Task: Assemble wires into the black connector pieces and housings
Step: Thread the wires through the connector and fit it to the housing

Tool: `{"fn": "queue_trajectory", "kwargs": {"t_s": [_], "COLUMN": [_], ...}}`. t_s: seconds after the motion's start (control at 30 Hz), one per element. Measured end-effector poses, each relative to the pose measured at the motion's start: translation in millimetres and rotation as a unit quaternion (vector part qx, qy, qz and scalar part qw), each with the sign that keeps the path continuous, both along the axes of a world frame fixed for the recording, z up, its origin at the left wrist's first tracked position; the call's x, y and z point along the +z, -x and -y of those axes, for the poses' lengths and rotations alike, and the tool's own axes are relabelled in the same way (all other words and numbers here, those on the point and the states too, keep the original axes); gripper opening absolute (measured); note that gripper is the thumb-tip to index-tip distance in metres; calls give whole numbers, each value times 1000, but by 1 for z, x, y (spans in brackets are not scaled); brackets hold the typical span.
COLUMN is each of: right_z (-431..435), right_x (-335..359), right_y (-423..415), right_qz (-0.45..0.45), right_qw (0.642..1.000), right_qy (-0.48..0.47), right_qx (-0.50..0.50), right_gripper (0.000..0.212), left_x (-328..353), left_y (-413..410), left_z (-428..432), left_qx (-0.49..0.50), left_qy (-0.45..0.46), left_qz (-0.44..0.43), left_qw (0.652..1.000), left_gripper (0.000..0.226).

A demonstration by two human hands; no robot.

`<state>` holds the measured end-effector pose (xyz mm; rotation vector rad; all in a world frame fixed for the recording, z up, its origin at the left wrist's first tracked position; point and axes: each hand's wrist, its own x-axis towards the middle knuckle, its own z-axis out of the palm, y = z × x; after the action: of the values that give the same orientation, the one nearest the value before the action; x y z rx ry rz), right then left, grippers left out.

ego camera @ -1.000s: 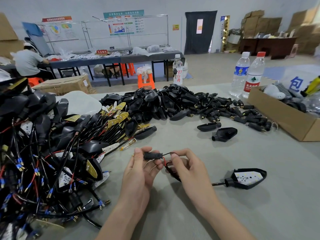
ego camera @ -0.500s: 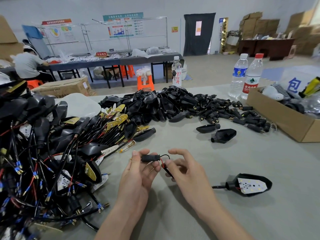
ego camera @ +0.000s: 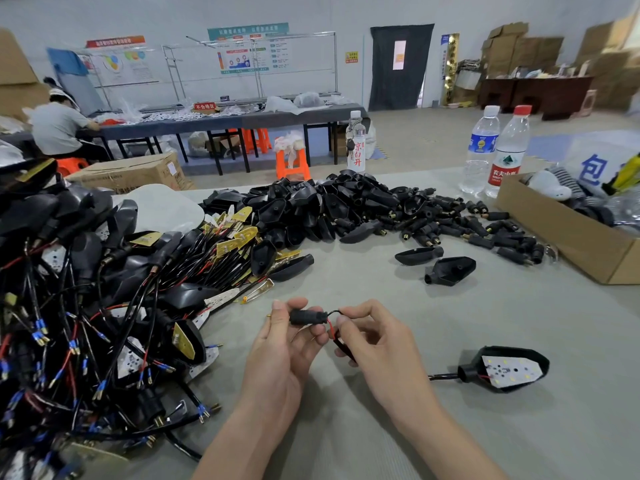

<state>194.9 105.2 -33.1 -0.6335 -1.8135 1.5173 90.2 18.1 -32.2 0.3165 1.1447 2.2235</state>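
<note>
Through the head camera, your left hand (ego camera: 277, 348) pinches the small black connector (ego camera: 307, 317) above the table (ego camera: 450, 323), close in front of you. Your right hand (ego camera: 377, 344) pinches the red and black wires (ego camera: 333, 327) at its right end. The connector is a short dark barrel with a brass tip poking out left. The wired tangle (ego camera: 86, 306) on your left looks done, but the heap of bare housings (ego camera: 329, 209) behind suggests plenty remains.

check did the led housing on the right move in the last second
Yes, a little. Against the empty housing lying beyond it, the LED housing has slid to the right and slightly nearer.
</note>
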Motion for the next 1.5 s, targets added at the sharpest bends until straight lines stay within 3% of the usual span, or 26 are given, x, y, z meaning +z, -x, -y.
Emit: {"fn": "queue_trajectory", "kwargs": {"t_s": [0.47,0.93,1.2,1.4,1.5], "right_z": [-4,-6,-4,-5,-4], "right_x": [2,-4,-6,-5,-4], "right_y": [-1,-3,-3,-2,0], "right_qz": [51,72,89,63,44], "right_qw": [998,995,988,994,997], "right_qy": [4,-49,-121,-81,-55], "right_qx": [28,49,30,35,27], "right_gripper": [6,10,13,10,13], "left_x": [0,-3,-6,-2,0], "left_y": [-1,1,-1,-1,-3], "left_z": [-1,-2,0,0,-1], "left_qx": [10,-6,33,43,15], "left_qy": [8,4,26,21,9], "left_qz": [2,2,-42,-21,11], "left_qw": [1000,1000,998,999,1000], "left_gripper": [37,43,42,42,31]}}
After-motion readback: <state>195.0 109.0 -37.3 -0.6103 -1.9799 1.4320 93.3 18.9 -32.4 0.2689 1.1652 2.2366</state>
